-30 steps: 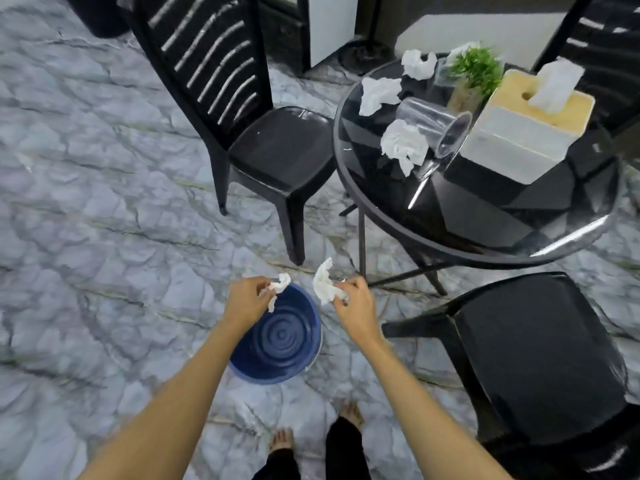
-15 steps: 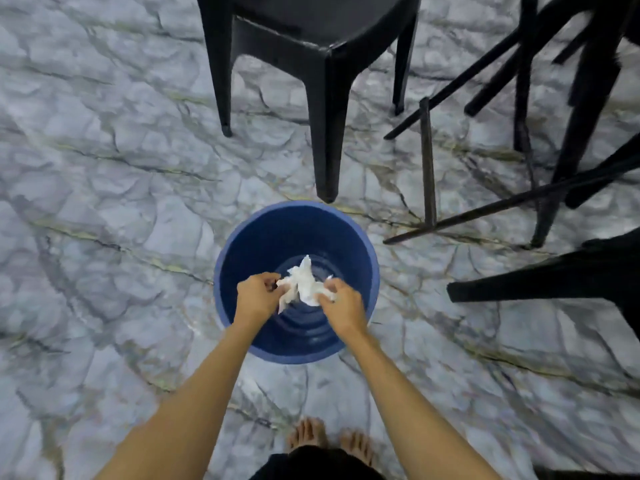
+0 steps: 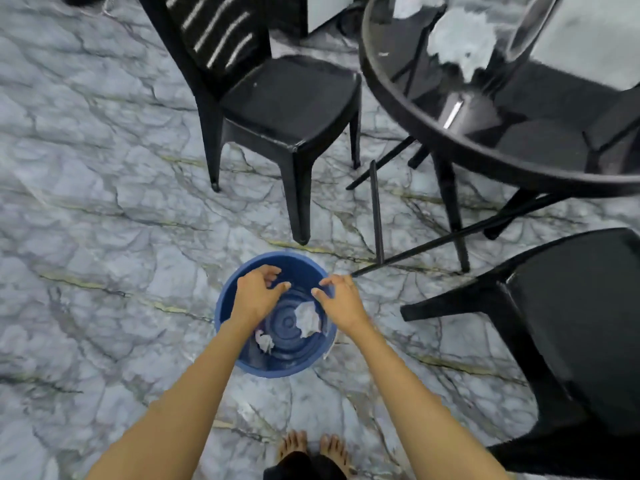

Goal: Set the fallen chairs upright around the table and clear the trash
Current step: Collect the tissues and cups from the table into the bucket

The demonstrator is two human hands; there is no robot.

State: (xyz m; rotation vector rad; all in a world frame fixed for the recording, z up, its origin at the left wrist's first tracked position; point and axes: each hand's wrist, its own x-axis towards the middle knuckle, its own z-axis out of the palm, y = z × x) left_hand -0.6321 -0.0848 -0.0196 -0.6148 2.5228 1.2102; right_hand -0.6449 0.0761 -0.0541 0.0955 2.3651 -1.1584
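Both our grips empty above the blue bucket.
Fingers of left hand and right hand loosely spread; two crumpled tissues lie below them inside it.

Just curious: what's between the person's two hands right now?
In the head view, only the open blue bucket shows between the left hand and right hand, a crumpled tissue lying on its bottom.

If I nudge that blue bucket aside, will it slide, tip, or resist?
Likely slides easily: the blue bucket sits on a glossy marble-look floor and holds only two crumpled tissues, so it is probably light. It looks wide for its depth, so tipping seems unlikely. Its plastic-looking walls may flex if squeezed.
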